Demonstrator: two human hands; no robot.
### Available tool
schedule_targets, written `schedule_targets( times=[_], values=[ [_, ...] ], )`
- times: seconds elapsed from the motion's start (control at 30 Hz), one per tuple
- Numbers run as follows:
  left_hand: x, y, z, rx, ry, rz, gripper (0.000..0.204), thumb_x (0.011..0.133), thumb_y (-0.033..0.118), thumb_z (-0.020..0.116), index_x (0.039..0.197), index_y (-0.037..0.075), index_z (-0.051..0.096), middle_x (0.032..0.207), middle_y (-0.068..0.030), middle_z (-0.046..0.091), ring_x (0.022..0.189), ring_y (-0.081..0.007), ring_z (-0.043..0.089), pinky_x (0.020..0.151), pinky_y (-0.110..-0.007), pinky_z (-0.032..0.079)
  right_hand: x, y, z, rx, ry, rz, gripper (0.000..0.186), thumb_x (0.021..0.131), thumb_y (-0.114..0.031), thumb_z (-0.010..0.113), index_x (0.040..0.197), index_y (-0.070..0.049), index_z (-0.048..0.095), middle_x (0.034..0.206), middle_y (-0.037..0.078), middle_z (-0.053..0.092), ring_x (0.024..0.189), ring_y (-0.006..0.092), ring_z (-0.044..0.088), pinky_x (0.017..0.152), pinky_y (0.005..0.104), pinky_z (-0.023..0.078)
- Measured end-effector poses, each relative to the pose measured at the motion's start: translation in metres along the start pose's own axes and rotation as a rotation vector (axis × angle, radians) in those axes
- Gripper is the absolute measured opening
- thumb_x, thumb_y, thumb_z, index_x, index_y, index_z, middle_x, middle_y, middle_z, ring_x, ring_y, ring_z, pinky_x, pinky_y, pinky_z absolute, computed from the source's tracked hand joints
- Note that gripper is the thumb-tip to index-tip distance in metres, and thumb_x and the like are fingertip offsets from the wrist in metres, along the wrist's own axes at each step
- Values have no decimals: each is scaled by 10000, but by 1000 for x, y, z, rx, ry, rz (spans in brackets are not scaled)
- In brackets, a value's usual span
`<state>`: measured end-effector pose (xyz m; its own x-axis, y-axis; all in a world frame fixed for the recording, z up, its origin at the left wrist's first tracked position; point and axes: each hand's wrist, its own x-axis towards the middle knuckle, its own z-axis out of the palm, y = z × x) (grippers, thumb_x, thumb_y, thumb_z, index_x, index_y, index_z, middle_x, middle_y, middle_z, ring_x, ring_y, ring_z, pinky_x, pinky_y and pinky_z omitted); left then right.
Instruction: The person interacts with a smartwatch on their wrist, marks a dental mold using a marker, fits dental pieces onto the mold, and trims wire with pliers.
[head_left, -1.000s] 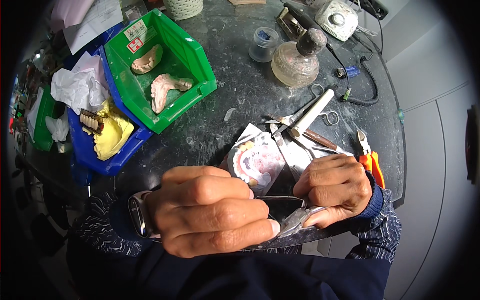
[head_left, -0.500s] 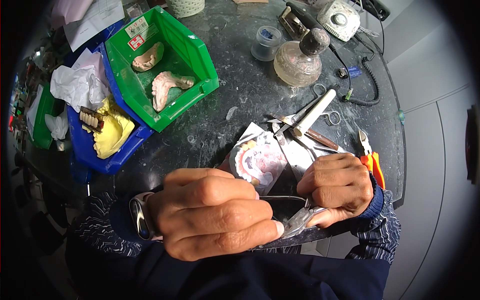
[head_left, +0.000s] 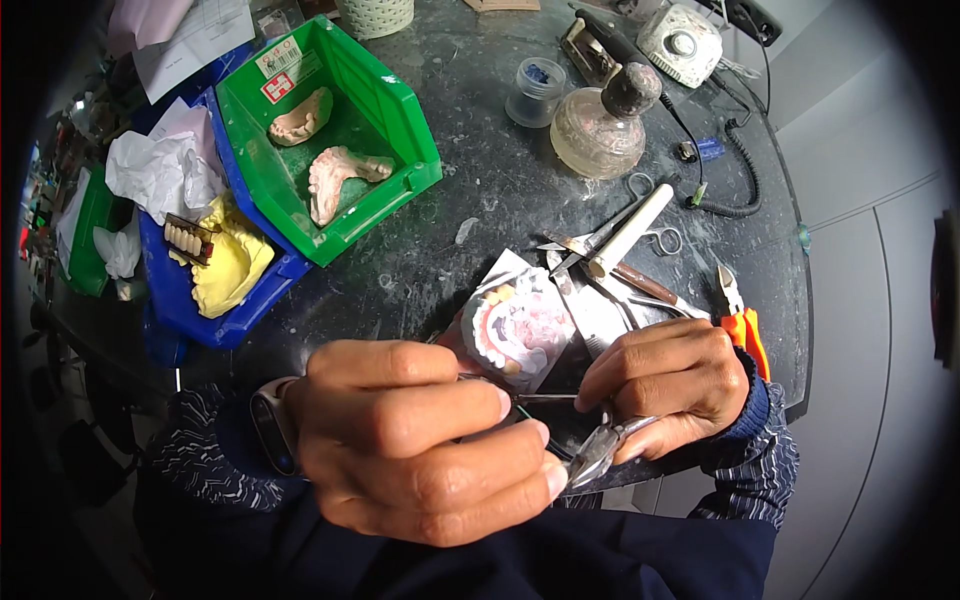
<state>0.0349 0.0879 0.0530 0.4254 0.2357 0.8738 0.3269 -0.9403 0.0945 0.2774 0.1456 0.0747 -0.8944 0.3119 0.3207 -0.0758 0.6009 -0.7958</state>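
My left hand [head_left: 420, 440] is closed, its fingers bent around one end of a thin metal wire [head_left: 545, 397]. The wire crosses the gap to my right hand [head_left: 675, 390]. That hand is closed too, with silver pliers [head_left: 597, 455] at its thumb and curled fingers; the handles are mostly hidden. Fingertips of my left hand lie right beside the pliers' metal head, and I cannot tell whether they press on it. Just beyond the hands rests a dental cast [head_left: 515, 325] with a pinkish palate and whitish teeth.
Scissors [head_left: 610, 240], a pale-handled knife [head_left: 630, 230] and orange-handled cutters [head_left: 740, 325] lie to the right. A green bin [head_left: 390, 215] holds two casts; a blue bin [head_left: 225, 330] holds a yellow cast [head_left: 230, 275]. A glass burner [head_left: 598, 140] and small jar [head_left: 535, 95] stand behind.
My left hand has shifted slightly left and down, its fingers spreading apart. The right hand's fingers have moved slightly left along the wire. The pliers have turned a little.
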Motion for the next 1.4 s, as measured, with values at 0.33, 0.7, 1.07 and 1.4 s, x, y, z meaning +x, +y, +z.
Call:
schedule_targets(
  times=[0.33, 0.7, 1.07, 1.4],
  values=[
    [-2, -1, 4, 14, -15, 13, 206, 732, 201, 756, 915, 208, 661, 850, 94, 607, 799, -103, 520, 558, -214, 418, 0, 3, 0, -8, -2, -8, 357, 807, -266, 727, 628, 13, 596, 780, 163, 656, 699, 287, 676, 618, 348, 562],
    [4, -7, -5, 58, -54, -121, 194, 724, 96, 722, 914, 71, 689, 840, 15, 644, 782, -131, 579, 567, -228, 484, -7, 4, -26, -722, 161, 313, 287, 797, -249, 712, 675, -25, 581, 747, 80, 563, 653, 262, 567, 596, 368, 452],
    [2, -4, -5, 143, -77, -106, 303, 643, 209, 827, 888, 94, 691, 762, 32, 616, 751, -153, 561, 563, -242, 471, -21, 10, -29, -1249, 226, 468, 166, 749, -162, 714, 809, -37, 622, 987, 92, 603, 964, 298, 568, 827, 402, 447],
    [1, -1, -3, 239, -81, -85, 277, 638, 229, 819, 846, 93, 696, 727, 40, 617, 744, -155, 544, 519, -257, 407, 8, -23, 26, -600, 332, 134, 219, 615, -157, 838, 793, -113, 719, 1077, 70, 646, 1145, 309, 512, 947, 421, 404]
  ],
)
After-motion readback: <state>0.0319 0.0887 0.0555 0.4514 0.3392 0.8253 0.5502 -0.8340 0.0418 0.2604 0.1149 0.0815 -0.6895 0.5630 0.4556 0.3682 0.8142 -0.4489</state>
